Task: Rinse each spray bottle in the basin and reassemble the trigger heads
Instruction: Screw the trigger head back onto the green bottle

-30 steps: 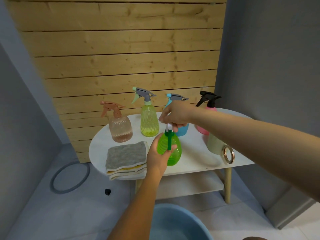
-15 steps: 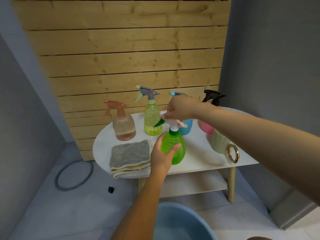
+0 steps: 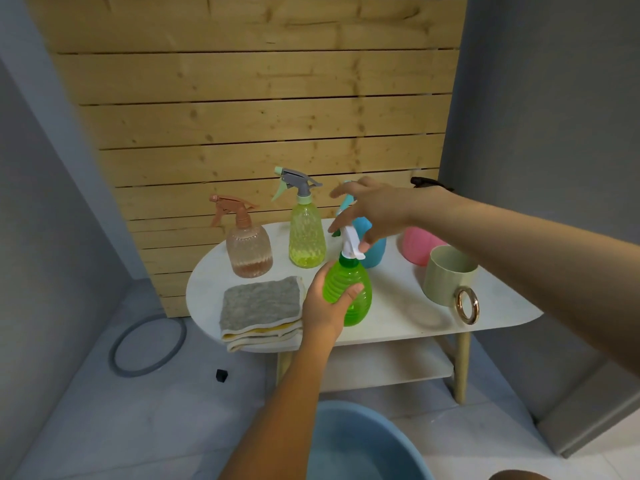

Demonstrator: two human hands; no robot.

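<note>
Left hand (image 3: pixel 329 306) grips the green bottle (image 3: pixel 349 292); right hand (image 3: pixel 374 211), fingers spread, touches its white trigger head (image 3: pixel 350 242).

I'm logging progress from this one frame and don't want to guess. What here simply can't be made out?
All in the head view:
- Blue bottle: mostly hidden behind the right hand.
- Pink bottle: body and black head largely covered by the right forearm.
- Basin: cut off by the bottom edge; whether it holds water is unclear.
- Green bottle: whether its white trigger head is screwed tight; the right hand's fingers cover it. The left hand grips the body.
</note>
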